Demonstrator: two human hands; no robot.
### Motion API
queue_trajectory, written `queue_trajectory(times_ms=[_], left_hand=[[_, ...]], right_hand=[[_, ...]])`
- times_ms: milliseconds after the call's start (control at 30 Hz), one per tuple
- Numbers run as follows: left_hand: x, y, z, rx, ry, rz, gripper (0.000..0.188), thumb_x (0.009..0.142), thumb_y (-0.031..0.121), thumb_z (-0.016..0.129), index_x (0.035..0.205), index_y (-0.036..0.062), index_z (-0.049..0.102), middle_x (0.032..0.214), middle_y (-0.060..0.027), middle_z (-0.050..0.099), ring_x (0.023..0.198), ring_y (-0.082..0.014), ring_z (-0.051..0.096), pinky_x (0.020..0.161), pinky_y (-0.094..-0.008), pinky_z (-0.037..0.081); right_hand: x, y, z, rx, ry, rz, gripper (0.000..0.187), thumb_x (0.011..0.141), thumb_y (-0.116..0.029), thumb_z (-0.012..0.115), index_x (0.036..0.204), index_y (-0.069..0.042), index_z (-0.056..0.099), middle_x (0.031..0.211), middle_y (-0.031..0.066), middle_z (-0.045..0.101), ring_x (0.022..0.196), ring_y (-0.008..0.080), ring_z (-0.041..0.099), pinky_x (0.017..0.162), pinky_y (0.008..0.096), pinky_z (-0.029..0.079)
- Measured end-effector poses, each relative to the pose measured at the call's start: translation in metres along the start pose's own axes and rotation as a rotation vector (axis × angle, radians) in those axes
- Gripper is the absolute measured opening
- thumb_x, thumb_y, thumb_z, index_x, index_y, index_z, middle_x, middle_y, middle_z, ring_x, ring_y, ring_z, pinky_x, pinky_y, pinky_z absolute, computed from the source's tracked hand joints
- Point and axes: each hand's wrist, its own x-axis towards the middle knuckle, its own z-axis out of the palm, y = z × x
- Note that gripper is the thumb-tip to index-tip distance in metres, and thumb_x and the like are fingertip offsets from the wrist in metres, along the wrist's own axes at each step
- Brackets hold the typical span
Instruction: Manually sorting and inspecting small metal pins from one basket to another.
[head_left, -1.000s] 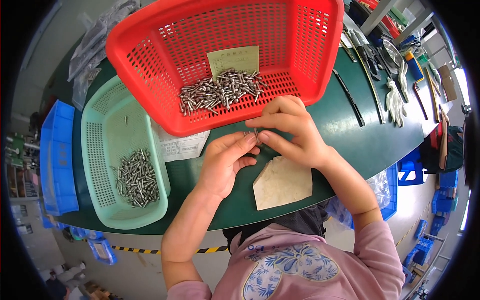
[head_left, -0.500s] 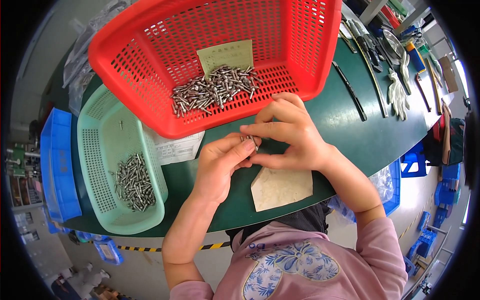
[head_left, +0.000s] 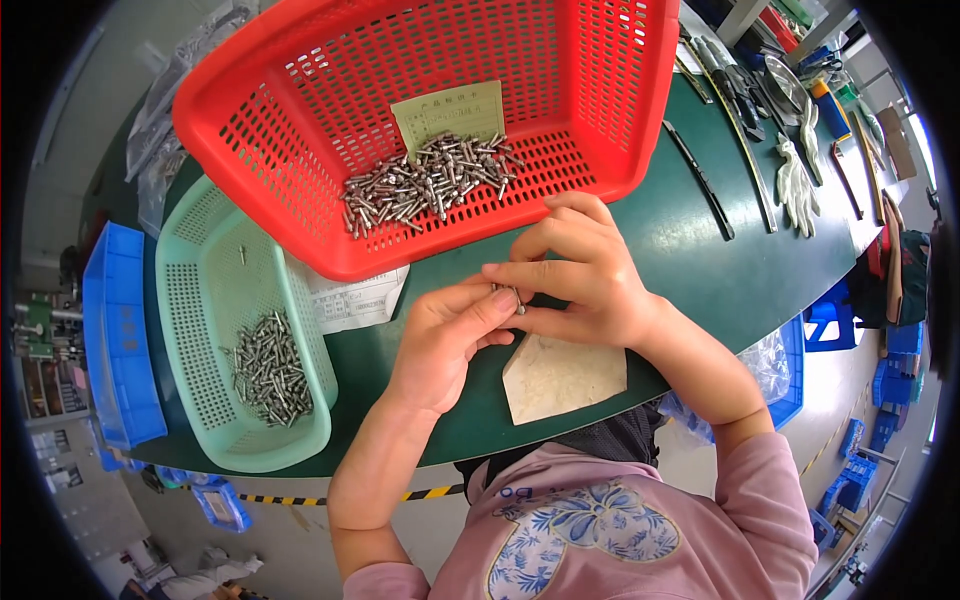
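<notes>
Small metal pins [head_left: 519,306] sit between the fingertips of both hands, over the table just below the red basket. My left hand [head_left: 440,335] pinches them with thumb and fingers. From the other side my right hand [head_left: 580,285] has its forefinger and thumb closed around the same spot; the fingers partly hide the pins. Above the hands, the red perforated basket [head_left: 400,250] is tilted toward me and holds a heap of similar metal pins [head_left: 440,180] and a yellowish card [head_left: 450,112]. A pale green basket [head_left: 190,400] at the left holds another heap of pins [head_left: 270,370].
A beige sheet [head_left: 565,380] lies on the green table [head_left: 660,240] below my right hand. Printed paper [head_left: 360,300] is partly under the red basket. A blue bin [head_left: 125,340] stands far left. Gloves [head_left: 797,190] and several tools lie at the right.
My fingers have closed in slightly around the pins, which are now more covered and have turned a little. Both hands stay in nearly the same place.
</notes>
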Motion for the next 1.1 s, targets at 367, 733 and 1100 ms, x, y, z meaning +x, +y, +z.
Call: queue_trajectory(times_ms=[367,733,1100], left_hand=[[-0.002,-0.002,0.004,0.039,-0.039,0.019,0.024,0.093,0.020,0.054,0.101,-0.0006,0.065,0.103,-0.0065,0.062,0.089,-0.0108,0.059,0.073,-0.0234,0.049],[-0.002,0.005,0.001,-0.045,-0.005,0.130,0.036,0.092,0.027,0.042,0.095,-0.0044,0.060,0.096,-0.0132,0.062,0.092,-0.0193,0.058,0.079,-0.0326,0.049],[-0.003,0.001,0.004,0.241,0.171,0.476,0.013,0.081,0.006,0.051,0.082,-0.0035,0.060,0.102,-0.0143,0.053,0.090,-0.0204,0.055,0.076,-0.0304,0.046]], right_hand=[[0.000,0.002,0.004,0.014,0.042,-0.011,0.036,0.060,-0.020,0.079,0.095,-0.011,0.071,0.081,-0.0030,0.061,0.066,0.0142,0.055,0.088,0.0394,0.040],[0.000,0.001,0.000,0.043,0.101,-0.003,0.039,0.060,-0.029,0.083,0.092,-0.011,0.072,0.080,-0.0020,0.064,0.068,0.0142,0.056,0.089,0.0386,0.039],[-0.001,0.000,0.002,0.163,0.114,0.030,0.034,0.060,-0.033,0.083,0.084,-0.011,0.072,0.076,-0.0018,0.065,0.068,0.0146,0.057,0.086,0.0365,0.040]])
